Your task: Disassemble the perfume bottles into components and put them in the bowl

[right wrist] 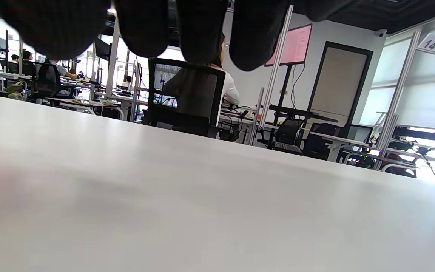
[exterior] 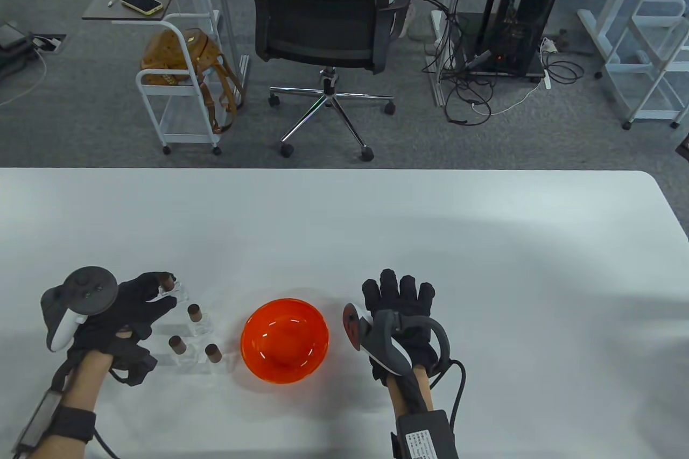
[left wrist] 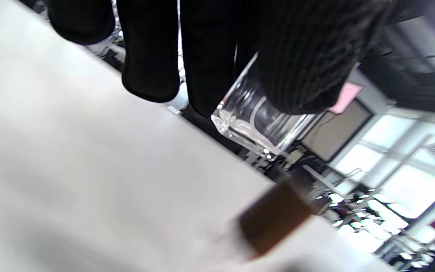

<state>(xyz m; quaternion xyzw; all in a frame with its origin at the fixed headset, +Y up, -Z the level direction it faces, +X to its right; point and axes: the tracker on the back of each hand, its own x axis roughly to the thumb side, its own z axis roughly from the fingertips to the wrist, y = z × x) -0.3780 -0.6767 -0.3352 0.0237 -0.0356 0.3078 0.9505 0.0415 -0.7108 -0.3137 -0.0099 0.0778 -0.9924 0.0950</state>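
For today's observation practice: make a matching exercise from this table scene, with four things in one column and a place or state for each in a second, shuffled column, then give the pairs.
Things
1. left hand
2. right hand
3. orange bowl
4. three capped bottles

Places or states
A. stand on the table between the left hand and the bowl
B. rests flat on the table, fingers straight, holding nothing
C. sits between the two hands with nothing in it
D. grips a clear glass bottle at the far end of the group

Pairs: 1-D, 2-B, 3-C, 4-A
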